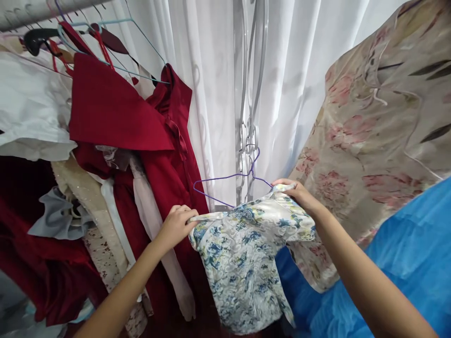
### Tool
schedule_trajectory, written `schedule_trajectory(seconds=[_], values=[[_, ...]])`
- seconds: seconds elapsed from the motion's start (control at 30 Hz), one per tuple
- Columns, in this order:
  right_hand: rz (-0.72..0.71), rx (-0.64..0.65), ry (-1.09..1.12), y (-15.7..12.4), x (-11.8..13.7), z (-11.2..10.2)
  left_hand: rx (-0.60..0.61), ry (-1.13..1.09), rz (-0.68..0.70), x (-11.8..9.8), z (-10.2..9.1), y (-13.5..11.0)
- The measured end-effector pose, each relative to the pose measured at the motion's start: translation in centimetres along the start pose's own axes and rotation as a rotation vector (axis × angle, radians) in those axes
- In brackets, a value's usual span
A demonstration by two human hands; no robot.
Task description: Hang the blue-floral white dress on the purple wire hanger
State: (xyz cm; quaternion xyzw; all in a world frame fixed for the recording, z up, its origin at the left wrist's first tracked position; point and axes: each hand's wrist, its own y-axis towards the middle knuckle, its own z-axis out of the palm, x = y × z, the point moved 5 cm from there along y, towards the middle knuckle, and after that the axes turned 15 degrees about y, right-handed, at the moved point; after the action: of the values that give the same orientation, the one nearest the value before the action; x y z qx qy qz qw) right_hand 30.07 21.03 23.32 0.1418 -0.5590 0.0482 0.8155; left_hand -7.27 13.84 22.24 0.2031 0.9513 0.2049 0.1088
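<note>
A white short-sleeved top with a blue and yellow floral print [246, 263] hangs between my two hands. My left hand [178, 225] is closed on its left shoulder. At the other shoulder, my right hand [291, 191] pinches the fabric near the sleeve. Just behind the neckline is a purple wire hanger [225, 177]; its hook meets the white rings of a hanging strip [248, 141]. The hanger's right end reaches the fabric by my right hand, while its left arm shows bare above the top. Part of its lower bar is hidden behind the top.
On the left, a rail [52, 10] carries several garments, among them a dark red dress [120, 108] on a light blue hanger. A beige floral garment [352, 141] and bright blue fabric [398, 263] fill the right side. White curtains [211, 70] hang behind.
</note>
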Motion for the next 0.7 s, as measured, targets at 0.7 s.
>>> schedule_trajectory(seconds=[0.7], values=[[0.051,-0.101,-0.052,-3.5,1.8,1.6,-0.060,-0.621,-0.115,2.4,2.0,15.4]])
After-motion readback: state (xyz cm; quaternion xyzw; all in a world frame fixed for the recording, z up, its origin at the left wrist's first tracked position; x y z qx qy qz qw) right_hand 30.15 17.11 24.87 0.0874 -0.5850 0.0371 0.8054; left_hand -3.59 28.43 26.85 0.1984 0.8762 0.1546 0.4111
